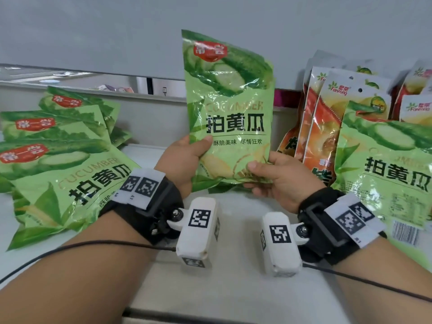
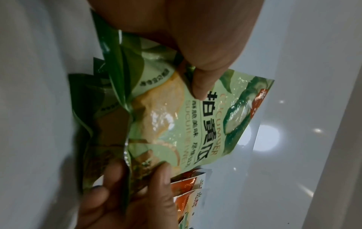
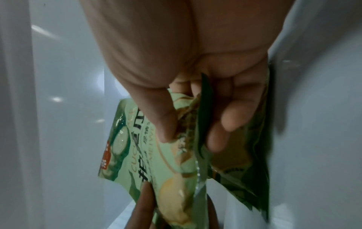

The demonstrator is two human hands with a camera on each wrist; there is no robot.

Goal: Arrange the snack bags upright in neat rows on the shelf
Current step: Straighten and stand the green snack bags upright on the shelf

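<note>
Hands, left hand (image 1: 180,160) and right hand (image 1: 278,178), pinch upright cucumber bag (image 1: 228,108).

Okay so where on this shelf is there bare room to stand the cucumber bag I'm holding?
Bare shelf shows in the middle strip, between the flat green pile on the left and the leaning orange bags on the right, under the held bag gripped by left hand and right hand. Both sides are crowded.

Five green cucumber bags (image 1: 230,108), about five orange bags (image 1: 327,127) — partly hidden
</note>
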